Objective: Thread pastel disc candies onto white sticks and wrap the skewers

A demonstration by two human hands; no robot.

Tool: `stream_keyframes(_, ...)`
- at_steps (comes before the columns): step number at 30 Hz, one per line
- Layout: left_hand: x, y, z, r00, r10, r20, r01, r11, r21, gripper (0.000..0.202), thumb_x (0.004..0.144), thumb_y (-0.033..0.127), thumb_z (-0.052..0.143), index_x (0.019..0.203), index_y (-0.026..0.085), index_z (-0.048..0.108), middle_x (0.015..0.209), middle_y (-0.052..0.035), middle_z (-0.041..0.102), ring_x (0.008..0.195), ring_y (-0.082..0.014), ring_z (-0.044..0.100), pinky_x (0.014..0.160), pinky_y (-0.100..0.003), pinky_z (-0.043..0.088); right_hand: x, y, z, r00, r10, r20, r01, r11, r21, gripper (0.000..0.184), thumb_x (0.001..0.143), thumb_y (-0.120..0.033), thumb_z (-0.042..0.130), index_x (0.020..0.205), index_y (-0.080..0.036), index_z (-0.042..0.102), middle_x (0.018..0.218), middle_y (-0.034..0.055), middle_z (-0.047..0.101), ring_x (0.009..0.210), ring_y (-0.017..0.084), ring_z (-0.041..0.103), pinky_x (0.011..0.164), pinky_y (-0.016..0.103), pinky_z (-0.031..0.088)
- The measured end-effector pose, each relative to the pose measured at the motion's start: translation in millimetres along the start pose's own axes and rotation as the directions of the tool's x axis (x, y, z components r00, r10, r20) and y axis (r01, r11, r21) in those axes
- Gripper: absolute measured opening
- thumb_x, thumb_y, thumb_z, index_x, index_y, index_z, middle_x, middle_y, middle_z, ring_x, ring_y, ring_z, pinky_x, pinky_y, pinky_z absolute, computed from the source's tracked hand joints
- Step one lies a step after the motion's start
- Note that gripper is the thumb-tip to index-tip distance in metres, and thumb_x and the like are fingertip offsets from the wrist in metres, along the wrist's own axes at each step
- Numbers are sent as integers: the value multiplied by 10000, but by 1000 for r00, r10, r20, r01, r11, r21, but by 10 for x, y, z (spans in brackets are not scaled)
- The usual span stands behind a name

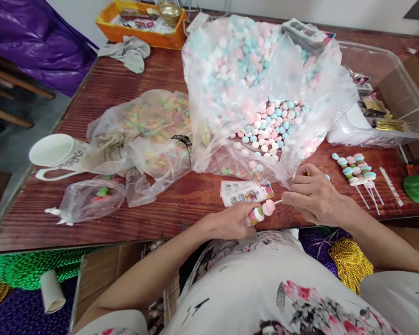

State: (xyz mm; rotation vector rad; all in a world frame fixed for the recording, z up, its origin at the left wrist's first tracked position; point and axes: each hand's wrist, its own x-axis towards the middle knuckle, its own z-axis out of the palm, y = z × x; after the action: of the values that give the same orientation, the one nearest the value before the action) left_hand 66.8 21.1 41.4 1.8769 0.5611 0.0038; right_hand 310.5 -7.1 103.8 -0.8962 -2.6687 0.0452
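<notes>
My left hand [233, 222] is closed around a candy skewer [268, 207], whose pink, white and green sweets show beyond the fingers; a printed clear wrapper seems to cover part of it. The thin white stick points right, and the fingertips of my right hand [312, 195] pinch its end. A bit of gold, perhaps a twist tie, shows at the right hand's upper fingers. Under the left hand lie flat printed bags [246, 191]. Beyond the hands, a large clear bag [226, 93] spills pink, blue and white round candies [270, 125].
Finished-looking candy skewers [356, 170] lie at right, beside a paper strip [391, 186] and a green roll [418, 188]. A clear bin [414, 107] stands behind. Leftward are a bag of colourful gummies [153, 121], a white mug [54, 151], a small bag [87, 200] and an orange box [174, 39].
</notes>
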Motion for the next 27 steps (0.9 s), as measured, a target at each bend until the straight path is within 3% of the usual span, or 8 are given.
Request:
stream_keyframes(3,-2,37,-63,999,10,-40,-13,998,-68,184,657,148,606,816,186,520,686,56,479,634,-117,422,581,-222,317,-8,-46,62,1000,5,9,-5,999,36,205,813,-41,409,847,-203,529,606,-34,535,607,138,405,745,343,306)
stream_keyframes(10,72,-22,51,990,-34,-140,54,989,141,120,722,153,579,806,193,503,708,30,514,660,-140,449,609,-253,313,-20,-258,494,995,98,-20,-96,992,83,150,791,-67,430,798,-185,522,649,0,568,618,147,440,689,322,290)
stream_keyframes(14,116,34,74,988,-26,-153,51,985,163,153,773,273,630,820,190,510,757,6,560,691,-161,499,624,-264,343,8,-318,665,996,83,-33,-80,994,71,145,786,-67,430,752,-192,496,645,3,582,623,151,445,714,334,290)
stream_keyframes(17,54,117,-41,988,-16,-151,27,997,66,397,730,381,720,1037,188,557,928,-22,618,829,-190,553,702,-268,403,-17,-266,633,995,86,-59,-82,994,68,150,791,-62,435,799,-186,517,667,1,589,633,150,451,722,333,290)
stream_keyframes(19,-13,159,-137,992,-1,-126,-6,999,-53,431,757,414,703,1104,189,584,948,-19,630,845,-183,559,724,-260,421,-41,-210,549,994,92,-64,-87,994,66,158,793,-58,439,831,-183,528,662,-3,575,632,149,449,724,330,290)
stream_keyframes(21,-62,171,-194,995,-3,-103,-16,981,-191,307,847,437,595,998,175,649,837,-8,628,752,-155,546,665,-240,423,-47,-171,459,996,79,-53,-75,995,66,163,799,-61,437,845,-187,530,649,-11,556,629,149,438,734,330,290)
stream_keyframes(23,-71,152,-188,994,-43,-105,7,947,-320,332,886,452,527,843,159,677,713,-2,602,647,-130,512,574,-221,406,-25,-163,407,997,63,-43,-60,996,71,173,805,-67,428,868,-194,527,653,-16,547,633,151,430,757,336,295)
stream_keyframes(27,-9,62,-35,973,-161,-167,53,856,-515,364,819,486,616,732,139,683,574,7,556,482,-86,436,430,-197,343,73,-202,467,995,92,-44,-86,988,125,189,809,-84,434,955,-179,509,717,9,550,684,172,458,771,346,324)
